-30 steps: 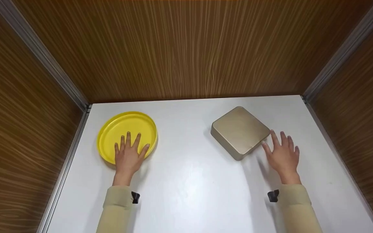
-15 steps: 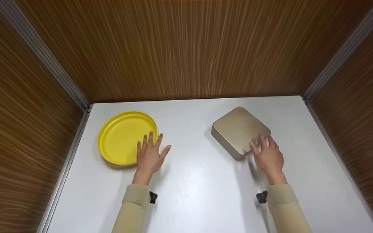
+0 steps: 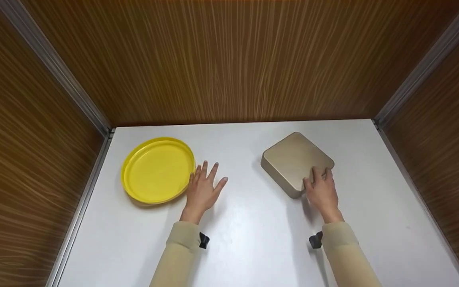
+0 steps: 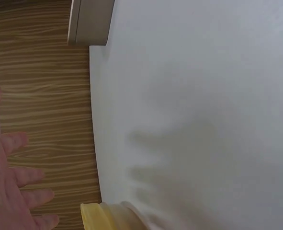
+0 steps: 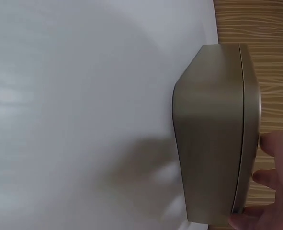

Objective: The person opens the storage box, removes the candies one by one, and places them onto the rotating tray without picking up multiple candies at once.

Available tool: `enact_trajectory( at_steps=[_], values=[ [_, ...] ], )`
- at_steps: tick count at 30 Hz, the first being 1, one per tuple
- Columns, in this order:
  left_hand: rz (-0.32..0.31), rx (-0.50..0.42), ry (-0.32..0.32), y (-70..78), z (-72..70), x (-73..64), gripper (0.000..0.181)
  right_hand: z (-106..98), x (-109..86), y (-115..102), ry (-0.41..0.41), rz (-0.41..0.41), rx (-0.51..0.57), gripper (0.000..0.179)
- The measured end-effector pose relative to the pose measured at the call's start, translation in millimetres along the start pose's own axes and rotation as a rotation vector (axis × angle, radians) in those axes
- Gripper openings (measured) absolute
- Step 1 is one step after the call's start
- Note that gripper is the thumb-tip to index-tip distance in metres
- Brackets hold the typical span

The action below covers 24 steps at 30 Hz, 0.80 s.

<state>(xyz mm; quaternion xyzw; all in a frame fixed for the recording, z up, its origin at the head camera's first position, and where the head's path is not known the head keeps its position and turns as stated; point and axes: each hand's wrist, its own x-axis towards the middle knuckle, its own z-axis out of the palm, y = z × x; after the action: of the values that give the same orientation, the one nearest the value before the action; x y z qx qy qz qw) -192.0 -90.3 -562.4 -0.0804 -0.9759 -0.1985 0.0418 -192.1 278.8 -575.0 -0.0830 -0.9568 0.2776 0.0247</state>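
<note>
A gold square tin (image 3: 295,159) with rounded corners sits on the right of the white table, one corner toward the back wall. In the right wrist view a seam runs below its lid (image 5: 250,105). My right hand (image 3: 322,194) reaches over its near-right edge, fingers slightly bent and fingertips at the lid. At the left lies a round yellow dish (image 3: 155,171) with a raised rim; the left wrist view shows just a bit of its rim (image 4: 100,218). My left hand (image 3: 202,194), fingers spread and holding nothing, is beside the dish's right rim, its outer fingers overlapping the rim in the head view.
The white table (image 3: 233,247) ends at a brown wood-grain back wall (image 3: 229,59). Similar panels (image 3: 22,159) stand at both sides, with metal rails along the corners. Each sleeve cuff carries a small black device (image 3: 204,240).
My left hand has moved right, from over the yellow dish to beside its rim. My right hand has moved left from beside the tin, and its fingertips are now at the lid.
</note>
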Motion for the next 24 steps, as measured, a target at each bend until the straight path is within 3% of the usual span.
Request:
enact_trajectory(
  at_steps=[5,10,14,19,24],
  values=[
    [-0.022,-0.169,-0.028,7.8,7.2,1.5,0.068,6.1,1.9,-1.3,-0.019,0.016,0.044,0.059],
    [-0.110,-0.455,-0.127,13.2,15.2,2.2,0.069,10.0,3.0,-4.3,-0.042,0.014,0.073,0.059],
    [-0.120,-0.648,-0.165,17.6,21.2,6.3,0.067,12.1,2.8,-7.7,-0.063,-0.007,0.075,0.058],
    [-0.149,-0.774,-0.203,22.3,28.0,10.9,0.063,16.2,1.2,-9.9,-0.093,-0.052,0.082,0.057],
    [-0.165,-0.858,-0.201,25.8,32.2,12.9,0.060,21.1,-1.7,-11.5,-0.119,-0.110,0.120,0.056]
  ],
)
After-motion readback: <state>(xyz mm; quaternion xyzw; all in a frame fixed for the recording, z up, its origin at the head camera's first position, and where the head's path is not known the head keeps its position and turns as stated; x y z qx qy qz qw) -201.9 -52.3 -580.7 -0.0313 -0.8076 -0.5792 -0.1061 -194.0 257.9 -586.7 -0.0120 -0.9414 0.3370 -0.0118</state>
